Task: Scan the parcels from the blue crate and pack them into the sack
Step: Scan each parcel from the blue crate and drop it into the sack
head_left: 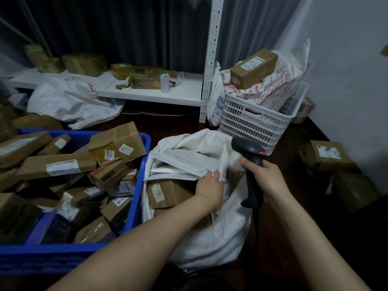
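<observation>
The blue crate (137,208) at the left is heaped with several brown cardboard parcels (56,165). To its right stands the open white sack (222,234), holding white padded mailers (184,159) on top of a brown box (168,193). My left hand (210,186) reaches into the sack's mouth and grips the near edge of a white mailer, fingers curled over it. My right hand (265,177) holds a black barcode scanner (251,164) by its handle, just right of the sack's opening, its head pointing up and left.
A white slatted basket (260,120) with printed bags and a long brown box (253,68) stands behind the sack. A low white shelf (147,93) carries taped boxes and a cup. Loose boxes (327,155) lie on the dark floor at the right, by the wall.
</observation>
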